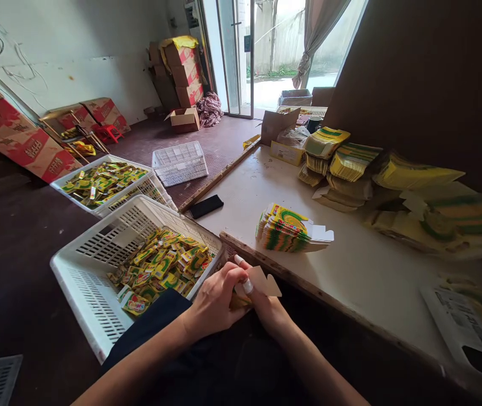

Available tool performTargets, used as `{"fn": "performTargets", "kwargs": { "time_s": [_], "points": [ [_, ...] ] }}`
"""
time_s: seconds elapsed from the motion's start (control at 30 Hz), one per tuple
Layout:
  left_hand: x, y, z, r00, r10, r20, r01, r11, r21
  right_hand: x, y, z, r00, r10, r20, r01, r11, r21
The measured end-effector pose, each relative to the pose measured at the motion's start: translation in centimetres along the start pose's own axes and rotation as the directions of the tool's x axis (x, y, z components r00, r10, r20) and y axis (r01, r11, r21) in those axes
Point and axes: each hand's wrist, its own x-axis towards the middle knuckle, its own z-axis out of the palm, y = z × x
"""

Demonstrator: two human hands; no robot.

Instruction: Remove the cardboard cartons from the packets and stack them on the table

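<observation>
— What are the hands holding?
— The left hand (215, 299) and right hand (266, 307) are both gripping a small flat carton (264, 282), down near the table edge (309, 285).
— And farther away?
— A carton stack (285, 228) is sitting on the table — a white basket (97, 316) is lying to the left.
</observation>
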Motion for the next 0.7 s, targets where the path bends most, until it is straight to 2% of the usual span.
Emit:
{"fn": "performTargets", "kwargs": {
  "time_s": [0.1, 0.2, 0.27, 0.33, 0.4, 0.5, 0.57, 0.7],
  "points": [
    [0.1, -0.1, 0.1, 0.996, -0.083, 0.03, 0.083, 0.997, -0.005, 0.0, 0.3, 0.1, 0.992, -0.126, -0.005, 0.125, 0.989, -0.08],
    [-0.1, -0.6, 0.3, 0.986, -0.162, 0.029, 0.163, 0.986, -0.026, -0.1, 0.1, 0.4, 0.944, -0.306, 0.126, 0.326, 0.924, -0.201],
    [-0.3, -1.1, 0.5, 0.987, -0.158, -0.026, 0.157, 0.987, -0.021, -0.1, 0.0, 0.5, 0.909, -0.369, 0.195, 0.413, 0.861, -0.298],
    [-0.4, -1.5, 0.6, 0.988, -0.11, -0.11, 0.112, 0.994, 0.013, 0.2, 0.0, 0.2, 0.899, -0.387, 0.205, 0.436, 0.829, -0.35],
    [-0.3, -1.9, 0.5, 0.986, -0.082, -0.146, 0.092, 0.994, 0.066, 0.5, 0.0, -0.4, 0.904, -0.397, 0.159, 0.428, 0.823, -0.374],
    [0.0, -2.1, -0.3, 0.986, -0.148, -0.076, 0.156, 0.981, 0.118, 0.9, 0.1, -1.5, 0.896, -0.437, 0.086, 0.431, 0.802, -0.415],
    [0.2, -2.0, -1.1, 0.98, -0.195, -0.031, 0.197, 0.972, 0.127, 1.0, 0.1, -2.0, 0.886, -0.446, 0.128, 0.452, 0.769, -0.451],
    [0.3, -1.9, -2.2, 0.979, -0.201, -0.023, 0.202, 0.967, 0.156, 1.1, -0.5, -2.5, 0.877, -0.416, 0.242, 0.48, 0.722, -0.498]
  ]
}}
